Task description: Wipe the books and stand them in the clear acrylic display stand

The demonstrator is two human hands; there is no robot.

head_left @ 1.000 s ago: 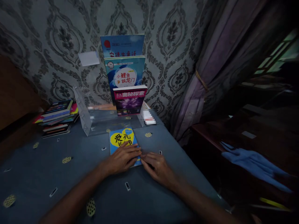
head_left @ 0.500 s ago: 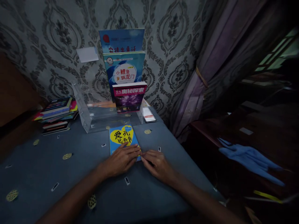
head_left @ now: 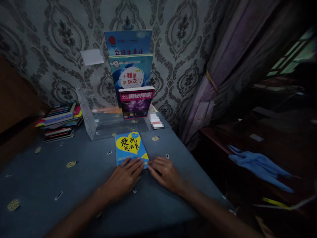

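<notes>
A blue book (head_left: 131, 148) with a yellow heart on its cover lies flat on the cloth-covered table (head_left: 99, 172). My left hand (head_left: 126, 177) rests on the lower part of the cover, palm down, its fingers stretched out. At the book's lower right corner my right hand (head_left: 164, 173) is closed, with thumb and fingertips pinching the edge. Behind the book stands a clear acrylic rack (head_left: 86, 114). On the rack's right side stand a purple-and-pink book (head_left: 136, 104), a light blue book (head_left: 131, 72) and a taller blue book (head_left: 128, 39), one behind another.
A stack of books (head_left: 61, 119) sits left of the rack. A blurred white item (head_left: 156, 120) lies at its right. Beyond the table's right edge are a tied curtain (head_left: 200, 102) and a dark red surface with a blue cloth (head_left: 257, 165). Patterned wallpaper covers the wall behind.
My left hand has slid down and left across the cover, uncovering more of it. My right hand stays at the lower right corner. The view has shifted slightly.
</notes>
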